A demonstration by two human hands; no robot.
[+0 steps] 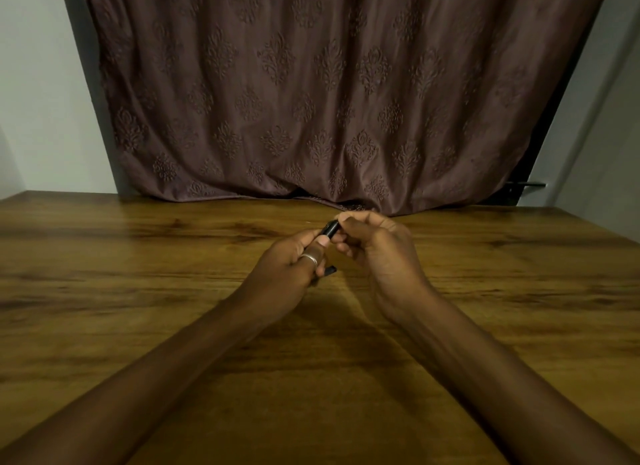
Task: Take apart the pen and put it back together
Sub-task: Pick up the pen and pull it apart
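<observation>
A black pen (330, 229) is held above the wooden table (138, 256), pointing up and to the right. My left hand (291, 263), with a ring on the thumb, grips the pen's body; the lower end (330, 269) of the pen pokes out below my fingers. My right hand (374, 246) pinches the pen's upper end with curled fingertips. Most of the pen's middle is hidden inside my left hand.
A brown patterned curtain (329, 100) hangs behind the table's far edge. Pale walls (41, 100) stand on both sides. A dark door handle (526, 185) shows at the right.
</observation>
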